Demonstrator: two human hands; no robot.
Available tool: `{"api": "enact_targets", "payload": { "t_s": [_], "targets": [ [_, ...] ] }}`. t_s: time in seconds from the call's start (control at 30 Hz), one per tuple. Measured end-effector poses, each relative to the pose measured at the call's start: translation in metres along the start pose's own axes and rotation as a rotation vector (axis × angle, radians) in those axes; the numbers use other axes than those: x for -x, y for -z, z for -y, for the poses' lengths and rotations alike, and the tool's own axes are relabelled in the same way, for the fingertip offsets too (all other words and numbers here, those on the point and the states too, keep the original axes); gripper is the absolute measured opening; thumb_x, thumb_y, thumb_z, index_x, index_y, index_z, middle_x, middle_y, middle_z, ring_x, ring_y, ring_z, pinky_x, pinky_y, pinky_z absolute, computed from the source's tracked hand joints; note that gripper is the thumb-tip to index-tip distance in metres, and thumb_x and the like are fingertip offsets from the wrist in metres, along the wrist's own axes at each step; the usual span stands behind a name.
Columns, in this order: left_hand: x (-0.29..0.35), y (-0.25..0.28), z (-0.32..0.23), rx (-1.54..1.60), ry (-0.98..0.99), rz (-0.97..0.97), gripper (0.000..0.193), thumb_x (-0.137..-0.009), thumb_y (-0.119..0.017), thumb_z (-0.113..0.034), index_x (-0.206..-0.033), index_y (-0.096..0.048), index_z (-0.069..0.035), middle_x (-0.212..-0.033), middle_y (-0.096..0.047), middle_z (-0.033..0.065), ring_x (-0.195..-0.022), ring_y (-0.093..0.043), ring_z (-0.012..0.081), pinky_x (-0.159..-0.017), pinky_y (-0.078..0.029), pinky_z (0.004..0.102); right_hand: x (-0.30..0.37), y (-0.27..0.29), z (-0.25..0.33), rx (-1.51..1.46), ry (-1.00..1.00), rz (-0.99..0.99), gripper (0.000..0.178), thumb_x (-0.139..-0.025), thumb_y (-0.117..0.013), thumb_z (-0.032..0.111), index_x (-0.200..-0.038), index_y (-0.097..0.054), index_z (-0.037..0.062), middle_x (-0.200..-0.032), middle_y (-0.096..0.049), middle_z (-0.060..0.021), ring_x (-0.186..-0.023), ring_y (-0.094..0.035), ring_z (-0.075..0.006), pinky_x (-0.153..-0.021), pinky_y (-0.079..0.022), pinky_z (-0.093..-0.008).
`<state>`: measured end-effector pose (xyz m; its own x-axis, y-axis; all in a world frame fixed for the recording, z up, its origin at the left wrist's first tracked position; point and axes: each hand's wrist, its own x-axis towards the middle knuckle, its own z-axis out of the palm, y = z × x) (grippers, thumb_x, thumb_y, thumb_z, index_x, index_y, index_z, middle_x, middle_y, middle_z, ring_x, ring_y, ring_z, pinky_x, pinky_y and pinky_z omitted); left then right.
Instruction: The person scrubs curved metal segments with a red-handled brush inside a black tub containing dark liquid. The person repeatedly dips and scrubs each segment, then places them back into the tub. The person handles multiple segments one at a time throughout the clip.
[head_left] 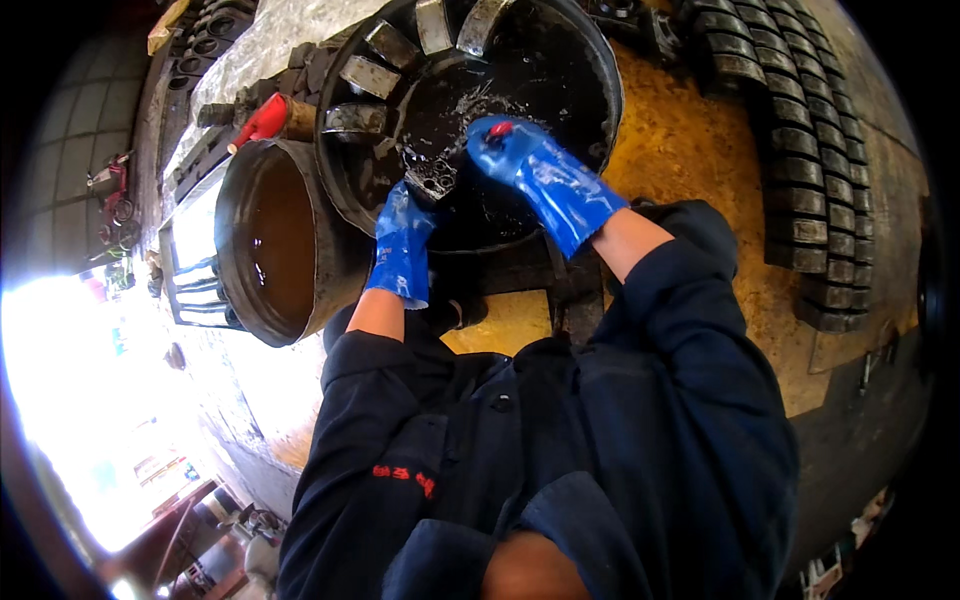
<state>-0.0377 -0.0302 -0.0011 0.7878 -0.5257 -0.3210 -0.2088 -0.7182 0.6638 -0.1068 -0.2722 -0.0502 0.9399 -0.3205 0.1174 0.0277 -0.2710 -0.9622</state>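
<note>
Both my hands wear blue rubber gloves and work over a large round black basin point(612, 95) of dark liquid. My left hand point(402, 222), at the near left of the basin, grips a wet metal part with several round holes point(432, 180). Up and to the right, my right hand point(515, 155) is closed around a tool with a red handle end point(500, 129); its working end is hidden by the glove. Splashes and ripples show in the liquid beyond the held part. Several curved metal blocks point(370, 76) sit along the basin's left and far inner wall.
To the left stands a bucket point(318, 240) of brown liquid, with a red-ended object point(262, 122) by its far rim. Stacked dark metal blocks point(800, 150) line the right side over a stained yellow surface point(670, 130). More dark parts point(205, 45) lie at the far left.
</note>
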Motion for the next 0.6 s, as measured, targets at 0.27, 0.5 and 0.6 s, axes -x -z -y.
{"api": "enact_targets", "payload": {
  "t_s": [0.27, 0.5, 0.6],
  "targets": [
    [0.000, 0.005, -0.002, -0.164, -0.135, -0.002, 0.072, -0.075, -0.092, -0.026, -0.139, -0.064, -0.006, -0.136, -0.071, 0.0131, -0.127, -0.066, 0.0299, -0.109, -0.051, 0.0380, 0.020, 0.015, 0.038, 0.065, 0.063, 0.015, 0.026, -0.100, -0.060, 0.027, -0.100, -0.073, 0.0050, -0.101, -0.077, -0.0121, -0.092, -0.073, -0.0232, -0.088, -0.060, -0.0348],
    [0.002, 0.005, 0.005, -0.128, 0.001, -0.045, 0.079, -0.070, -0.094, -0.018, -0.141, -0.062, -0.004, -0.135, -0.072, 0.0117, -0.126, -0.066, 0.0254, -0.110, -0.051, 0.0355, 0.003, 0.019, 0.042, 0.233, -0.121, 0.036, 0.023, -0.100, -0.054, 0.017, -0.100, -0.070, 0.0014, -0.104, -0.076, -0.0107, -0.096, -0.072, -0.0201, -0.084, -0.059, -0.0383],
    [0.002, 0.003, -0.003, -0.106, -0.047, -0.006, 0.080, -0.070, -0.094, -0.017, -0.142, -0.061, -0.004, -0.135, -0.071, 0.0119, -0.126, -0.067, 0.0254, -0.110, -0.051, 0.0356, 0.010, 0.020, 0.045, 0.012, -0.226, 0.186, 0.026, -0.102, -0.052, 0.018, -0.113, -0.070, 0.0025, -0.110, -0.077, -0.0111, -0.099, -0.072, -0.0202, -0.090, -0.059, -0.0375]
  ]
}}
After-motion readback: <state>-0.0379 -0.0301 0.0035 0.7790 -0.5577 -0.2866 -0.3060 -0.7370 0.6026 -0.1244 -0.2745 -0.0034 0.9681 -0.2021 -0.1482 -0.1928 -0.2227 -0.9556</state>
